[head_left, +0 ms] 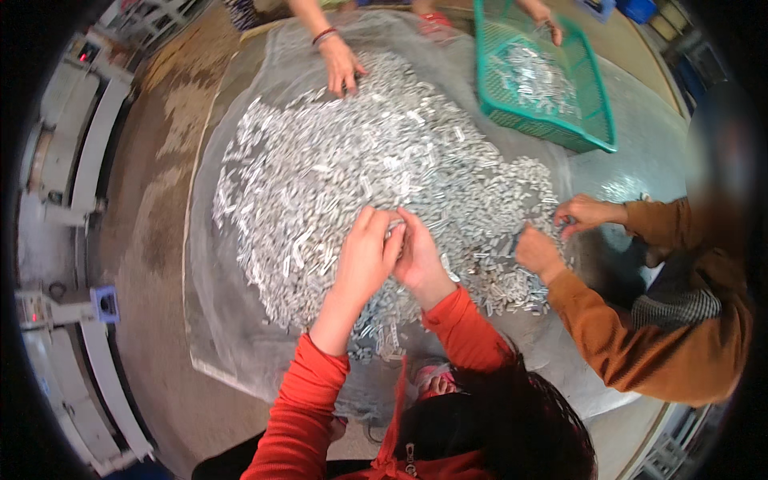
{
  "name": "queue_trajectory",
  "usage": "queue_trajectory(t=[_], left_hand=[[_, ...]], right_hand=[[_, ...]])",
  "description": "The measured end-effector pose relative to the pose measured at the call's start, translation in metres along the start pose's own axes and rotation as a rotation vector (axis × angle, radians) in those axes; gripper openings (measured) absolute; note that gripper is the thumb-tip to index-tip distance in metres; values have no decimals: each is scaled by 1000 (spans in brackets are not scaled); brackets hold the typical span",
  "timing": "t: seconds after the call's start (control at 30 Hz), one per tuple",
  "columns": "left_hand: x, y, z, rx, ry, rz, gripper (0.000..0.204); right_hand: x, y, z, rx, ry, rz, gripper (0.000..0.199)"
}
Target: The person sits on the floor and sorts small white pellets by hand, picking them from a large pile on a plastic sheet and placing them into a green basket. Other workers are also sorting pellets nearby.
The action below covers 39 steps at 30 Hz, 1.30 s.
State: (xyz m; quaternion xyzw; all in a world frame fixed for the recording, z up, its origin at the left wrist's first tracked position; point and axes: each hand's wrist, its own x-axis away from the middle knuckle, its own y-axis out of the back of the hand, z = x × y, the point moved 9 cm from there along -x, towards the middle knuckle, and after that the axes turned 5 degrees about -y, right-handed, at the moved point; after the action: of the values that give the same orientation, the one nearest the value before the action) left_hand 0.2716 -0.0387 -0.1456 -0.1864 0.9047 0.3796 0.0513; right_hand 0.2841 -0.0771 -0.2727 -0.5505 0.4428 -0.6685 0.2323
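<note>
Working both bare hands over a spread of small silvery pieces (344, 168); taking the middle of that spread as the clock centre.

Left hand (365, 250): just below centre, toward 6–7, back of hand up, fingers bent and drawn in against the other hand. Right hand (418, 254): toward 5, fingers curled, tips at about the same spot. Hands touching or nearly so. Fingertips mostly hidden; can't tell whether either hand pinches a piece. Red sleeves (308, 384) on both forearms, coming in from 5 and 7.

Pieces lie in a wide loose layer under and around both hands, on a translucent sheet (232, 352). Mostly short bits, some longer strips, especially toward 10. Thinner scatter at 6, between the forearms.

Other people: one hand with a dark red wristband (324, 35) at 11, fingers down on the edge of the layer. Brown sleeves (592, 320) at 3–4, both hands at the edge of the layer; what they hold is unclear. Green basket (532, 130) at 1–2, perforated sides, similar silvery pieces inside, another hand by its far rim.

Grey machines (96, 152) stand at 9, past a brownish floor (144, 216).
</note>
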Motion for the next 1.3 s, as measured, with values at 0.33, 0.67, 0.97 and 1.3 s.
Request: queue_trajectory(t=[0.33, 0.67, 0.97, 1.3], left_hand=[[-8, 25, -71, -189, -368, 41, 42], [71, 175, 18, -530, -4, 706, 33], [162, 111, 103, 8, 78, 912, 37], [239, -2, 68, 521, -257, 1161, 41]], right_hand=[[48, -14, 118, -390, 298, 23, 18], [89, -119, 325, 323, 1083, -206, 54], [52, -195, 133, 1459, 524, -224, 24], [56, -95, -103, 2554, 86, 115, 28]])
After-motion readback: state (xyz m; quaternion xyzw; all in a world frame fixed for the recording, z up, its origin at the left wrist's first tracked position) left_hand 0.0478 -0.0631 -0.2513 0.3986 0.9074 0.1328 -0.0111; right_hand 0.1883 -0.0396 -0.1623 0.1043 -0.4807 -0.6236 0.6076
